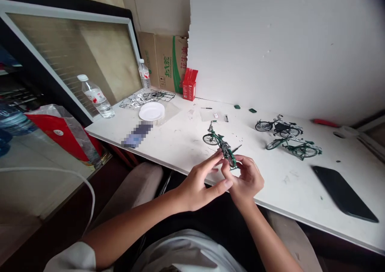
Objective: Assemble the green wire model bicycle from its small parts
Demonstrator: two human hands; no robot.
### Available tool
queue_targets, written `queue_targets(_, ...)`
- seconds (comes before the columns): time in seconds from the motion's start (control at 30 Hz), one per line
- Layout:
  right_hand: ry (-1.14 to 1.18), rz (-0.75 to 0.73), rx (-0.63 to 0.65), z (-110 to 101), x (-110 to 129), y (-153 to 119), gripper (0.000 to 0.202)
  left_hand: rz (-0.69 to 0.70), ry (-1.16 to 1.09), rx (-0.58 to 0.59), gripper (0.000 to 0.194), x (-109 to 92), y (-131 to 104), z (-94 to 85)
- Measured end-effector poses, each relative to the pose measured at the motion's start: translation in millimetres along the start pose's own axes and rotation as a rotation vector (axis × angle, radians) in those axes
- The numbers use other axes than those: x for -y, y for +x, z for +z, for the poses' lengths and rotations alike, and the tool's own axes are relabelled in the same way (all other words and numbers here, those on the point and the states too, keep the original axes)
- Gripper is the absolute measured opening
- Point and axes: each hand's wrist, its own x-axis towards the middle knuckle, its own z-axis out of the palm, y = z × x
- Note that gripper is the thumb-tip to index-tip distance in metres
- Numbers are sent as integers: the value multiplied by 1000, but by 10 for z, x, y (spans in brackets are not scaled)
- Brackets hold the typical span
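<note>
Just over the table's front edge, a small green model bicycle (213,136) is between my hands, its front wheel pointing away to the left. My right hand (246,180) has its fingers curled around the bicycle's rear end and partly hides the rear wheel. From the left, my left hand (200,184) pinches at the side of the bicycle with its fingertips, its thumb stretched toward my right hand. Behind the bicycle lies a thin dark screwdriver-like tool (237,148). Two more model bicycles, one black (278,127) and one green (296,147), stand to the right.
A black phone-like slab (344,192) lies at the right. On the left are a white plate (152,111), parts frames (164,96), a blurred-out item (136,135) and water bottles (98,97). A red box (189,85) stands by a carton (165,61) at the wall (270,43).
</note>
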Motion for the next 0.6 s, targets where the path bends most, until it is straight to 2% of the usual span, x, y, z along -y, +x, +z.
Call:
queue_targets(0.07, -76, -124, 19, 11, -20, 31, 24, -20, -39, -18, 75, 32, -28, -12)
queue_targets(0.13, -148, -200, 18, 40, -56, 53, 23, 19, 83, -42, 69, 120, -79, -131)
queue_targets(0.17, -174, -209, 11, 61, -79, 52, 22, 59, 199, -74, 64, 186, -115, -246)
queue_targets(0.23, -183, -144, -13, 108, -126, 17, 20, 202, 556, -152, 51, 356, -211, -598)
queue_targets(0.3, -145, -18, -25, 150, -168, -50, 22, 312, 870, -291, 37, 549, -346, -1074)
queue_targets(0.4, -88, 85, -15, 182, -204, -148, 28, 216, 1201, -484, 38, 783, -604, -1814)
queue_targets(0.47, -59, 118, -8, 185, -209, -178, 31, 101, 1299, -606, 44, 865, -768, -2179)
queue_targets(0.53, -15, 178, -7, 183, -207, -179, 34, 10, 1345, -660, 49, 894, -884, -2392)
queue_targets(0.6, 38, 249, -16, 181, -204, -164, 37, -63, 1362, -640, 49, 897, -942, -2478)
